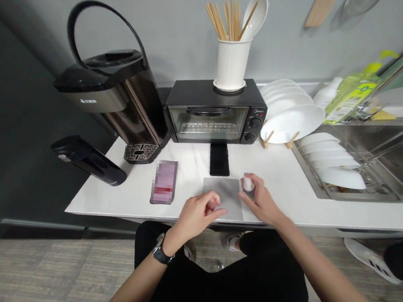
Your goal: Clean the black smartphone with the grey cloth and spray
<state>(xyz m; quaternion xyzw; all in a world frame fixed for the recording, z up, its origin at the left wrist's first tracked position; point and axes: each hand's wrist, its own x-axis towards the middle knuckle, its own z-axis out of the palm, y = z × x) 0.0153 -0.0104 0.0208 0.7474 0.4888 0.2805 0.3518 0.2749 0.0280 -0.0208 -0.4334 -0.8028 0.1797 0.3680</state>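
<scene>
R hand [258, 198] holds small white-topped item [248, 185], axis unclear, by R edge of grey sheet [230, 196]; L hand [198, 211], part-curled w/ thumb apart, looks empty, over near L corner. Sheet's on counter [192, 169] btwn hands, blk phone [219, 160] just beyond.

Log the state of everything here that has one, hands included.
Right hand: closed around small white-topped item
Left hand: fingers curled, thumb apart
Grey sheet: flat
Black phone: flat, screen dark
Pixelated item: flat
Oven: door shut
Dispenser: lid shut, handle raised
Dark bottle: upright, capped
White cup: upright, holding sticks, spoon
Rack plates: standing on edge
Sink dishes: leaning
Pump bottle: upright
</scene>
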